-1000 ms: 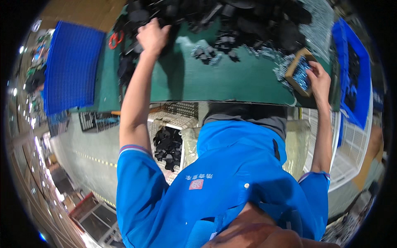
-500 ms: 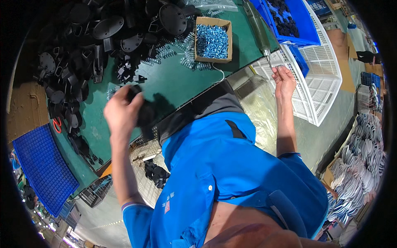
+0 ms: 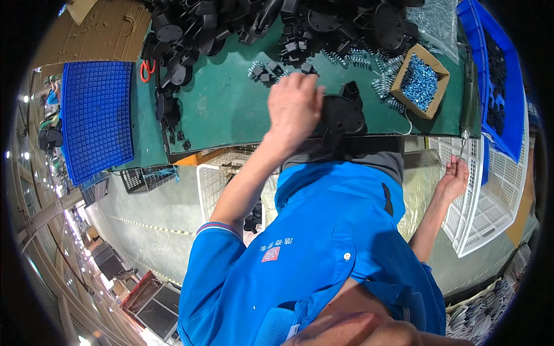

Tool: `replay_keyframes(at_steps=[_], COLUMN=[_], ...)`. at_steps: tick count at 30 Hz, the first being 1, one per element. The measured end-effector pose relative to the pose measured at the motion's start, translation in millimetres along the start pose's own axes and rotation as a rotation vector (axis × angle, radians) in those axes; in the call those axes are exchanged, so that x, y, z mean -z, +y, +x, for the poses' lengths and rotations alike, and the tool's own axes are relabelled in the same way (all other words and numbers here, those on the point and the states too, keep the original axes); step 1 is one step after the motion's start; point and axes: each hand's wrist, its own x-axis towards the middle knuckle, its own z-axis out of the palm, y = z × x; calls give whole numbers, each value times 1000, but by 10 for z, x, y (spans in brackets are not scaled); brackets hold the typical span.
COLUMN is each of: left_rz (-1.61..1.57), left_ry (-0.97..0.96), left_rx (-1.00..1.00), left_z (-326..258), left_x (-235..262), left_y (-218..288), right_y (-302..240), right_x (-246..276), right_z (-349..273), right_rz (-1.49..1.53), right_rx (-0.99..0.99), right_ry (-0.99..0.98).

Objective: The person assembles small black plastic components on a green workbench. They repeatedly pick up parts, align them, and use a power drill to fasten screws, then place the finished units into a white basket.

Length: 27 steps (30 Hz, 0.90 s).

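My left hand (image 3: 294, 106) is over the green table with its fingers bent forward and the thumb apart; the fingertips are partly hidden. Just past them lie small black blocks (image 3: 268, 75) and a few springs (image 3: 254, 70). Right of this hand, at the table's near edge, rests a black plastic part with a round plate (image 3: 343, 113). My right hand (image 3: 453, 180) is raised beyond the table edge, fingers pinched at the tip of a dark green power screwdriver (image 3: 470, 98). What the pinch holds is too small to make out.
A cardboard box of bluish screws (image 3: 419, 82) stands on the right of the table (image 3: 219, 109). Black parts (image 3: 202, 34) pile along the back. Red-handled scissors (image 3: 148, 70) and a blue grid tray (image 3: 98, 115) are at left, a blue bin (image 3: 478, 57) and white crate (image 3: 468, 202) at right.
The view has swung, so the table sits higher and straighter. My left hand has moved away from the black part and toward the small blocks. My right hand stays by the screwdriver tip.
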Motion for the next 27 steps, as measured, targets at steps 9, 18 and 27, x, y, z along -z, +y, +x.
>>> replay_keyframes(at_steps=[9,18,27], left_rz=[82,99,133], left_ry=[17,233,20], left_rx=[112,-100,-374], left_z=[94,328,785], left_x=[-77,-88,-578], left_y=[-594,-315,-307], right_y=[-40,-69,-46], right_x=[-58,-98,-178], right_z=[-51,-67,-93], right_rz=[-140,-284,-355], right_rx=[42,158,250], right_ry=[5,-96,-105])
